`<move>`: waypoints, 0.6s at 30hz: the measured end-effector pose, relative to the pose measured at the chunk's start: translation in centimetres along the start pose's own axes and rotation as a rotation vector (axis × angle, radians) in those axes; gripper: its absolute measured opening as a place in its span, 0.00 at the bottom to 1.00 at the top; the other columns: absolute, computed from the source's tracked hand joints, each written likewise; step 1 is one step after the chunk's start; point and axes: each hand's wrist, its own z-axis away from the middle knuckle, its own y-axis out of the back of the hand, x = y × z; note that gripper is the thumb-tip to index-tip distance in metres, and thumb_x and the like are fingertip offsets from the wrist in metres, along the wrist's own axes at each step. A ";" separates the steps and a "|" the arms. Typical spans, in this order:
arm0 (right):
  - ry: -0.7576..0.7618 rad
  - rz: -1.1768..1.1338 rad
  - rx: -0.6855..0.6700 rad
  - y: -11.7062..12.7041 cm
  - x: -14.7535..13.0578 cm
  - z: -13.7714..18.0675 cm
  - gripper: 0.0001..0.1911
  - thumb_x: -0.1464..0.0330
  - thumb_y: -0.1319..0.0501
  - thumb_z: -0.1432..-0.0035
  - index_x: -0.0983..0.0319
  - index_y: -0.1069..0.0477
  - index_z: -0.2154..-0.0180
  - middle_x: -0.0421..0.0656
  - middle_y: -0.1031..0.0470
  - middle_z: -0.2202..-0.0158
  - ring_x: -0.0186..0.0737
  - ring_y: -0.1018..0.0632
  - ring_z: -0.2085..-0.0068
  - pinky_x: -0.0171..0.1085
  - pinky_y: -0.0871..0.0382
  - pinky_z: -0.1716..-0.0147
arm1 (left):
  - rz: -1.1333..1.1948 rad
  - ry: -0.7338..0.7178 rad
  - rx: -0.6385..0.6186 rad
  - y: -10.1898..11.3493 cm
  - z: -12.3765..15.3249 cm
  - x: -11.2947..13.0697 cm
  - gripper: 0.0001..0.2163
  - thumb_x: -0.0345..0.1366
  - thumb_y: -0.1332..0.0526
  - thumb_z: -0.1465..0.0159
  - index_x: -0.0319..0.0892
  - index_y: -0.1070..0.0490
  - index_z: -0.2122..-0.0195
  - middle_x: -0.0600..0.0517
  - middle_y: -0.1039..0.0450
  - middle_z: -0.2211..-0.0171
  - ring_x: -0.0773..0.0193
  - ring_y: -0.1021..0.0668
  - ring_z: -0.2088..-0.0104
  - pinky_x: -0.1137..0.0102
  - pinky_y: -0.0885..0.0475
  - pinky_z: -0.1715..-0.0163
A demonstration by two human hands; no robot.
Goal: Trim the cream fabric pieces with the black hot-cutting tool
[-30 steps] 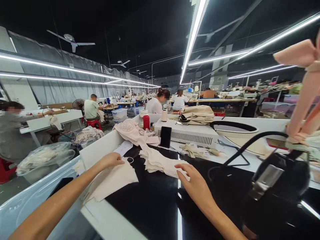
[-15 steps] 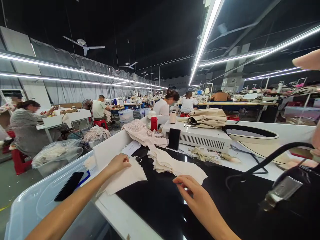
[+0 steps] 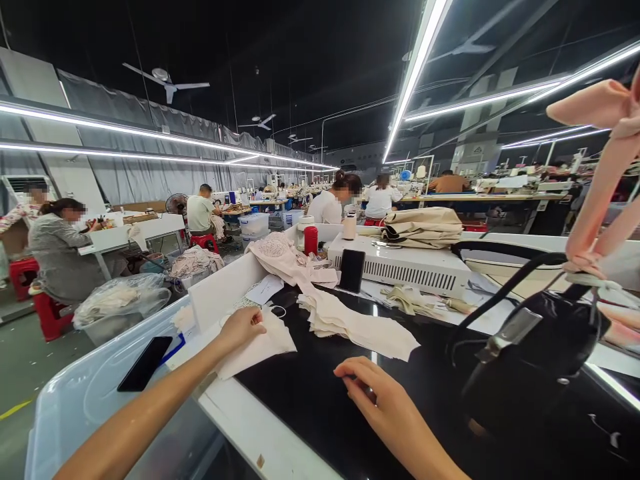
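My left hand (image 3: 244, 333) rests over a stack of cream fabric pieces (image 3: 273, 348) at the left edge of the black work surface. Its fingers are curled together, and whatever may be between them is hidden. Above the black surface, my right hand (image 3: 377, 393) hovers with fingers loosely bent, thumb and forefinger apart, nothing in them. Just beyond it lies a second stack of cream fabric pieces (image 3: 357, 327), untouched. A white ring-shaped loop (image 3: 278, 311) and a paper slip (image 3: 265, 291) are near the left stack.
A black machine head (image 3: 535, 353) with a metal part stands at right, pink ribbon (image 3: 595, 180) hanging above. Behind are a phone (image 3: 352, 271), a white vented box (image 3: 400, 270) and a red thread spool (image 3: 311, 240). Another phone (image 3: 145, 363) lies on a plastic bin lid (image 3: 85, 400).
The view has turned slightly left, bringing more of the machine and ribbon into sight. My right hand has drawn slightly away from the second fabric stack. The left hand stays over its stack.
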 end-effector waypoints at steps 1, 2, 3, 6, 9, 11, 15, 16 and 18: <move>-0.002 0.000 -0.006 -0.1 0.0 0.1 0.13 0.63 0.44 0.37 0.53 0.20 0.64 0.43 0.18 0.60 0.42 0.21 0.69 0.39 0.25 0.69 | 0.012 0.004 0.012 0.0 0.2 0.1 0.16 0.42 0.34 0.26 0.40 0.27 0.41 0.44 0.25 0.43 0.52 0.19 0.48 0.53 0.20 0.49; -0.003 0.000 -0.012 -0.1 -0.1 0.1 0.13 0.63 0.44 0.37 0.53 0.20 0.64 0.43 0.18 0.61 0.41 0.21 0.69 0.38 0.26 0.69 | 0.026 0.008 0.022 0.1 0.3 0.1 0.16 0.42 0.34 0.26 0.40 0.27 0.41 0.44 0.25 0.43 0.52 0.19 0.48 0.53 0.20 0.49; -0.004 0.001 -0.018 -0.2 -0.1 0.2 0.13 0.63 0.44 0.37 0.53 0.20 0.64 0.43 0.18 0.62 0.41 0.22 0.70 0.38 0.26 0.69 | 0.043 0.011 0.029 0.2 0.4 0.2 0.16 0.42 0.34 0.26 0.40 0.27 0.41 0.44 0.25 0.43 0.52 0.19 0.48 0.53 0.20 0.49; -0.023 -0.009 -0.048 -0.3 -0.3 0.4 0.14 0.62 0.44 0.38 0.53 0.19 0.64 0.42 0.18 0.65 0.41 0.22 0.70 0.39 0.26 0.69 | 0.120 0.013 0.043 0.8 0.6 0.6 0.15 0.43 0.34 0.26 0.40 0.26 0.43 0.45 0.24 0.45 0.54 0.19 0.50 0.55 0.20 0.50; -0.114 -0.092 -0.073 -0.4 -0.5 0.5 0.14 0.59 0.43 0.40 0.54 0.19 0.64 0.42 0.19 0.67 0.42 0.22 0.69 0.38 0.25 0.70 | 0.246 0.009 0.049 1.9 0.8 1.2 0.13 0.44 0.34 0.27 0.39 0.25 0.53 0.50 0.23 0.58 0.59 0.20 0.60 0.62 0.22 0.57; -0.216 -0.205 -0.087 -0.7 -0.8 0.5 0.14 0.56 0.40 0.41 0.55 0.20 0.62 0.42 0.20 0.67 0.42 0.22 0.69 0.37 0.24 0.72 | 0.355 0.005 0.044 2.7 1.3 1.9 0.15 0.48 0.32 0.30 0.41 0.27 0.61 0.57 0.29 0.71 0.63 0.23 0.68 0.68 0.28 0.64; -0.432 -0.496 -0.039 -1.9 -2.2 0.6 0.25 0.49 0.34 0.44 0.57 0.21 0.51 0.46 0.19 0.59 0.43 0.20 0.65 0.34 0.25 0.79 | 0.599 0.001 -0.025 3.0 3.5 4.4 0.21 0.56 0.30 0.38 0.44 0.30 0.62 0.60 0.34 0.76 0.65 0.29 0.73 0.72 0.38 0.71; -0.488 -0.566 -0.026 -2.3 -2.6 0.8 0.28 0.48 0.33 0.45 0.58 0.22 0.49 0.47 0.19 0.57 0.44 0.19 0.64 0.33 0.26 0.80 | 0.659 0.004 -0.055 2.7 4.1 5.3 0.22 0.57 0.30 0.39 0.44 0.30 0.61 0.59 0.31 0.74 0.65 0.28 0.72 0.72 0.37 0.71; -0.599 -0.698 -0.052 -2.9 -3.2 1.1 0.29 0.45 0.32 0.45 0.58 0.22 0.50 0.50 0.18 0.53 0.44 0.19 0.62 0.31 0.27 0.82 | 0.773 0.019 -0.134 1.7 5.3 7.0 0.23 0.57 0.29 0.41 0.43 0.28 0.59 0.56 0.26 0.70 0.64 0.25 0.70 0.72 0.35 0.70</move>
